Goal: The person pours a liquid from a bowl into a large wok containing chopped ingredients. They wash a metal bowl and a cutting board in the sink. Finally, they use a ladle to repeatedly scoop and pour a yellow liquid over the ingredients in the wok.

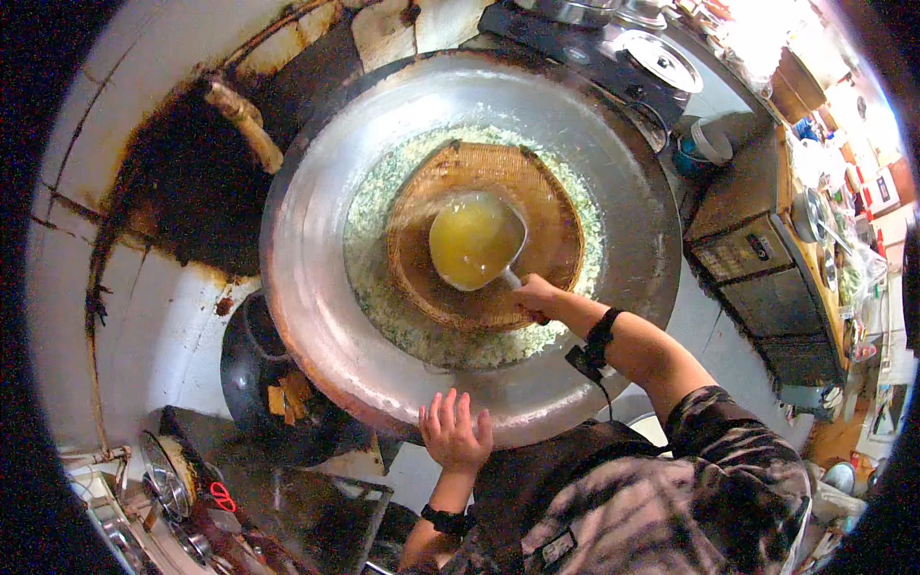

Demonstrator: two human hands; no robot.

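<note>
A large metal wok [330, 316] lies before me with pale, green-flecked curd-like food [374, 330] in it. Within that food sits a round woven basket [496, 162] with a brown, liquid-looking interior. My right hand [540, 298] grips the handle of a metal ladle [527, 230]. Yellowish liquid [467, 241] fills the ladle's wide bowl, which is over the basket; whether it touches the basket is unclear. At the wok's near rim, my left hand [456, 435] has its fingers spread and holds nothing. Whether its palm rests on the rim cannot be told.
Beyond the wok, a piece of wood [244, 126] lies by the sooty wall. A dark rounded vessel [251, 359] is at the left. Right of the wok are a cabinet [747, 237], a bucket [701, 151] and a metal lid [661, 61]. Red-handled scissors [223, 496] lie lower left.
</note>
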